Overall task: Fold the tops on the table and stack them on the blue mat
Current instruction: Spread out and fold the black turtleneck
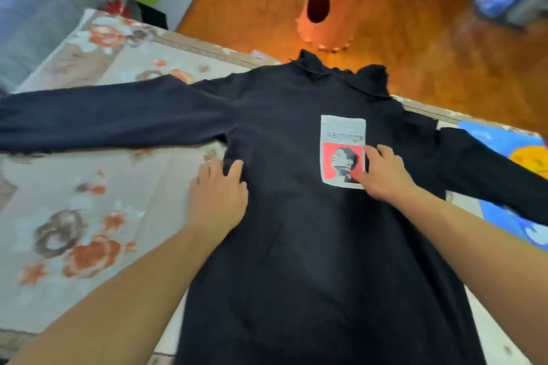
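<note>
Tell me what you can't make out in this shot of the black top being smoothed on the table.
- Black top: hem cut off by the head view's bottom edge; left cuff cut off by the left edge.
- Blue mat: mostly covered by the right sleeve, cut off at right.
- Patch: lettering blurred, corner under the right hand.
- Left hand: palm contact hidden.
</note>
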Tool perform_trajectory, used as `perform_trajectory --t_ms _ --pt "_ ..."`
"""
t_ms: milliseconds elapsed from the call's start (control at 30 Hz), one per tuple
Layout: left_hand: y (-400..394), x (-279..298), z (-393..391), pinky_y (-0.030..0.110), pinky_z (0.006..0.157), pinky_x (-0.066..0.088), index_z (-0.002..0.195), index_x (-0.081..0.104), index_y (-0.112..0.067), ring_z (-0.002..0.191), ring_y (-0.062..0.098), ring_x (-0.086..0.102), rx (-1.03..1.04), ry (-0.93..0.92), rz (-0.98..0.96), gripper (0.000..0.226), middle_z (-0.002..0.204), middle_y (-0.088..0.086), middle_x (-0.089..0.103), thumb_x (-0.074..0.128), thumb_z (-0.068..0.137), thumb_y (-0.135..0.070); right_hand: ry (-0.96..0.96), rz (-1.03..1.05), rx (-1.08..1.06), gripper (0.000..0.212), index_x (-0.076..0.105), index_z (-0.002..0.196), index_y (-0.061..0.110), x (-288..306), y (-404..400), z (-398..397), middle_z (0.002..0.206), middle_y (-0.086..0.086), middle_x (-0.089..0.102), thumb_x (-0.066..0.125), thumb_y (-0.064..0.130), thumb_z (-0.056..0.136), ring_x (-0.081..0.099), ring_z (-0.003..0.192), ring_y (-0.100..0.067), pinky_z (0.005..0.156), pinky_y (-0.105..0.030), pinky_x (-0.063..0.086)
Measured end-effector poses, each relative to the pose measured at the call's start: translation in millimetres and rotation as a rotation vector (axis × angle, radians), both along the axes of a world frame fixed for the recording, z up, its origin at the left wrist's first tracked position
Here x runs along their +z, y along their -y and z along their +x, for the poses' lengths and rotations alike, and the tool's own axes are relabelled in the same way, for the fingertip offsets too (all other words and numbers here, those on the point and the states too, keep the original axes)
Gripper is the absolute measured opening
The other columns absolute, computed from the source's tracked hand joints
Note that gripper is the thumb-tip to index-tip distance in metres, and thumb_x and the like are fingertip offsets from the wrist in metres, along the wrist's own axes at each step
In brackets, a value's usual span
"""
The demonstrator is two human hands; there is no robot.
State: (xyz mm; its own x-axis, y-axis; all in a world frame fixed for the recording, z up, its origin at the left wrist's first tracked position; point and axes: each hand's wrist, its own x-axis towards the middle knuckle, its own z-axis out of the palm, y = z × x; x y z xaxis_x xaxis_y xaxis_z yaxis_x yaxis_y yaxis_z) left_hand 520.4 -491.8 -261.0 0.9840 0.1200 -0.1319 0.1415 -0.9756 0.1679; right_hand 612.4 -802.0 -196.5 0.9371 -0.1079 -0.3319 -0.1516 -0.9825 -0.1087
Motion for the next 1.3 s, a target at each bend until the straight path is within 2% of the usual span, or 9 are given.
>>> perform_trajectory --t_ms 267,467,567,767,900,1033,1100,1200,1300 --pt "11.2 -33.2 -10.4 0.051 0.082 0.039 0.141 0.052 -0.022 0.106 0.039 0.044 0.100 0.274 0.107 0.046 0.129 0.019 0.052 0.046 0.097 -0.035 0.084 -0.006 -0.037 0.063 0.015 0.160 0.027 -55.2 53.3 -27.7 0.164 -0.010 0.016 0.039 0.037 0.103 0.017 0.147 -0.040 0.116 -0.049 0.028" --pt "16.2 -27.1 -20.3 0.046 0.074 0.037 0.103 0.056 -0.014 0.096 0.037 0.045 0.096 0.342 0.110 0.019 0.111 0.018 0.055 0.046 0.092 -0.026 0.162 0.004 0.032 0.061 0.012 0.159 0.024 -57.5 44.2 -57.1 0.164 -0.011 0.013 0.036 0.031 0.103 0.020 0.145 -0.041 0.116 -0.053 0.029" --pt "19.0 -18.6 -25.7 0.041 0.067 0.034 0.094 0.051 -0.014 0.093 0.035 0.046 0.121 0.292 0.094 0.011 0.108 0.016 0.052 0.045 0.090 -0.022 0.113 -0.001 0.016 0.063 0.012 0.158 0.028 -50.3 35.2 -82.0 0.166 -0.008 0.004 0.039 0.028 0.101 0.017 0.146 -0.039 0.115 -0.054 0.029" --pt "27.7 -14.5 -22.6 0.040 0.071 0.036 0.103 0.052 -0.020 0.100 0.032 0.046 0.190 0.207 0.123 0.023 0.119 0.010 0.048 0.039 0.085 -0.018 0.059 -0.032 0.171 0.060 0.022 0.155 0.028 -28.7 11.5 -108.7 0.166 -0.005 -0.001 0.043 0.039 0.101 0.009 0.148 -0.036 0.117 -0.051 0.028" --pt "22.4 -20.5 -23.3 0.039 0.072 0.037 0.106 0.054 -0.019 0.101 0.031 0.050 0.213 0.184 0.103 0.024 0.121 0.010 0.048 0.041 0.085 -0.017 -0.037 0.012 0.313 0.067 0.015 0.159 0.030 -28.3 2.1 -118.9 0.165 -0.003 0.009 0.044 0.043 0.100 0.016 0.147 -0.035 0.117 -0.048 0.029" --pt "21.7 -16.2 -28.4 0.042 0.075 0.038 0.111 0.053 -0.021 0.110 0.034 0.049 0.184 0.127 0.098 0.026 0.132 0.013 0.044 0.040 0.088 -0.019 -0.110 -0.025 0.365 0.070 0.013 0.160 0.033 -37.3 -1.1 -139.2 0.168 -0.003 0.004 0.045 0.050 0.100 0.006 0.153 -0.032 0.122 -0.050 0.020" --pt "21.7 -9.3 -48.5 0.046 0.080 0.039 0.122 0.047 -0.023 0.116 0.038 0.050 0.184 0.092 0.015 0.028 0.139 0.014 0.040 0.038 0.096 -0.028 -0.014 -0.017 0.366 0.069 0.018 0.159 0.031 -41.7 6.4 -155.9 0.168 -0.004 0.007 0.046 0.050 0.099 0.008 0.153 -0.031 0.122 -0.047 0.020" --pt "9.7 3.7 -108.7 0.045 0.081 0.040 0.143 0.032 -0.031 0.106 0.042 0.056 0.201 0.022 -0.122 0.046 0.136 0.012 0.039 0.042 0.099 -0.039 0.132 -0.087 0.328 0.065 0.030 0.155 0.032 -49.4 38.6 -187.5 0.165 -0.005 0.020 0.050 0.052 0.097 0.021 0.149 -0.030 0.120 -0.045 0.024" --pt "-2.5 6.8 -172.9 0.044 0.077 0.040 0.143 0.030 -0.034 0.093 0.040 0.056 0.205 -0.019 -0.127 0.044 0.128 0.012 0.042 0.042 0.101 -0.038 0.167 -0.163 0.051 0.058 0.035 0.151 0.031 -54.3 79.8 -217.4 0.162 -0.008 0.025 0.047 0.048 0.098 0.026 0.145 -0.035 0.117 -0.048 0.028"
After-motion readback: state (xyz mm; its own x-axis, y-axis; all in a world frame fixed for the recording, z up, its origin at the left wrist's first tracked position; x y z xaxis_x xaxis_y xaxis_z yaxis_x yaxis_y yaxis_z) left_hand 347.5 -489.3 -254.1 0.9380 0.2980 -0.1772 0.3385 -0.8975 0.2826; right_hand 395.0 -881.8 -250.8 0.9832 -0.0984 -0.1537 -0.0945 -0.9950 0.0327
